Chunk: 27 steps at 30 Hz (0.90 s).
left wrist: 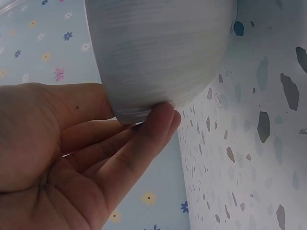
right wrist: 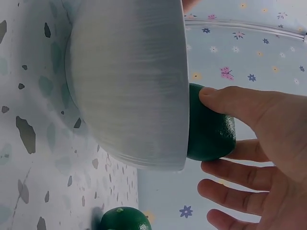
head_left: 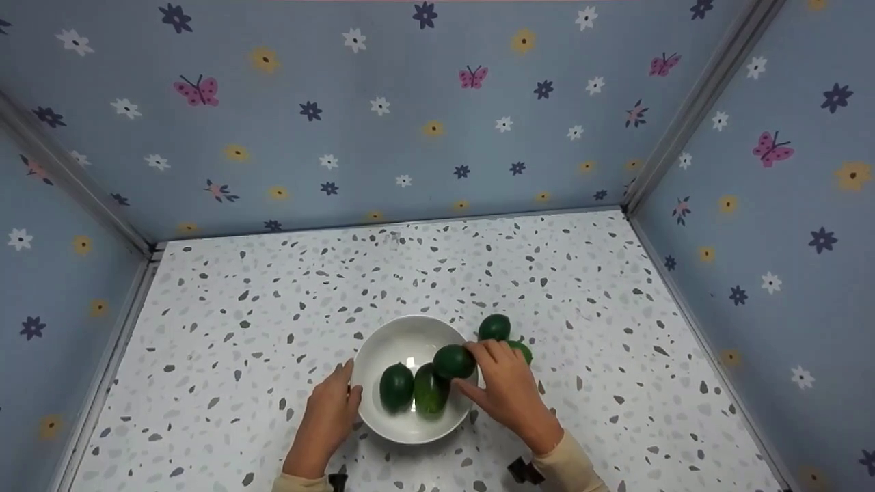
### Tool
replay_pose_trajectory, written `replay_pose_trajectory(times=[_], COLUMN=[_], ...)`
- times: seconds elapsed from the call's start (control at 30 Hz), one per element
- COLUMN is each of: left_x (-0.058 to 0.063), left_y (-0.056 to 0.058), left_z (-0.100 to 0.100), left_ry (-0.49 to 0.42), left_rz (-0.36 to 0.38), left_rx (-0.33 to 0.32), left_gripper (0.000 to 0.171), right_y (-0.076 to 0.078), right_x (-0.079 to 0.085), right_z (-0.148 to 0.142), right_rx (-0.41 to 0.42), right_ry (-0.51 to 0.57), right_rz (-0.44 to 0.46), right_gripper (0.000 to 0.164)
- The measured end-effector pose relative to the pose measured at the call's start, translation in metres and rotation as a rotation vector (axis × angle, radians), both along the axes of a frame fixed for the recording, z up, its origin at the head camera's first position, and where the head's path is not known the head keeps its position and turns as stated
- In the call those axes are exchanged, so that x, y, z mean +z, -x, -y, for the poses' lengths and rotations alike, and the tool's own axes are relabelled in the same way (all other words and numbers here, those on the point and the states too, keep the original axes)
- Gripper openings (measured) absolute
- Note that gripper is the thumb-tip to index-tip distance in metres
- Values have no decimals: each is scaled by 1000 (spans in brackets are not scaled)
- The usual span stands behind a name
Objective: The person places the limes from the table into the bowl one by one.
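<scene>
**Right hand (head_left: pixel 507 389) pinches a dark green fruit (head_left: pixel 451 361) over the white bowl (head_left: pixel 403 339)!**

What a grip we're seeing on the right: thumb on one side of that fruit, fingers on the other, right above the bowl's right-hand part. The right wrist view shows us the fruit standing out past the rim, with the two lowest fingers spread apart and clear of it. Is it touching the fruit below? We cannot tell from here.

Across to the left hand (head_left: pixel 330 406), and it's pinching the bowl's rim between thumb and fingers; up close we get the fingertips (left wrist: pixel 160 112) pressed against the outer wall.

Inside the bowl we count two more: the left fruit (head_left: pixel 396 387) and, just beside it, the middle fruit (head_left: pixel 431 396), paler at its near end. Outside, just past the bowl's far right edge, we spot the far fruit (head_left: pixel 494 326) on the speckled tabletop (head_left: pixel 273 307), and near it a brighter green fruit (head_left: pixel 523 351), partly hidden from us behind the right hand. Patterned blue walls (head_left: pixel 383 68) frame it all.
</scene>
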<state>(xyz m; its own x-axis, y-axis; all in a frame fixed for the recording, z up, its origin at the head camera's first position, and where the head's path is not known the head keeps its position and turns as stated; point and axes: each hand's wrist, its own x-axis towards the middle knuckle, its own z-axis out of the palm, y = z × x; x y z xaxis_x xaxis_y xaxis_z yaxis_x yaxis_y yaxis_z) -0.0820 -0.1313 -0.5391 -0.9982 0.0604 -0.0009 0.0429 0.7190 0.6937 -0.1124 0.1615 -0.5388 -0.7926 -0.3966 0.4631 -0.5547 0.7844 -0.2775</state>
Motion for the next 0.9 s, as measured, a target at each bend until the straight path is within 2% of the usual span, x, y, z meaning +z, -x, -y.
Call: replay_pose_trajectory(times=[0.23, 0.37, 0.57, 0.9], left_x=[0, -1, -1, 1], left_y=[1, 1, 2, 1], left_z=[1, 0, -1, 0], left_ry=[-10, -18, -23, -25], left_rz=[-8, 12, 56, 55], left_rx=[-3, 6, 18, 9], left_gripper=[46, 47, 48, 49], right_y=[1, 2, 1, 2], right_x=[1, 0, -1, -5], right_z=[-4, -9, -21, -47], right_rx=[12, 1, -46, -165], right_ry=[29, 36, 65, 69], right_rz=[-42, -55, -41, 1], right_gripper=[54, 51, 50, 49])
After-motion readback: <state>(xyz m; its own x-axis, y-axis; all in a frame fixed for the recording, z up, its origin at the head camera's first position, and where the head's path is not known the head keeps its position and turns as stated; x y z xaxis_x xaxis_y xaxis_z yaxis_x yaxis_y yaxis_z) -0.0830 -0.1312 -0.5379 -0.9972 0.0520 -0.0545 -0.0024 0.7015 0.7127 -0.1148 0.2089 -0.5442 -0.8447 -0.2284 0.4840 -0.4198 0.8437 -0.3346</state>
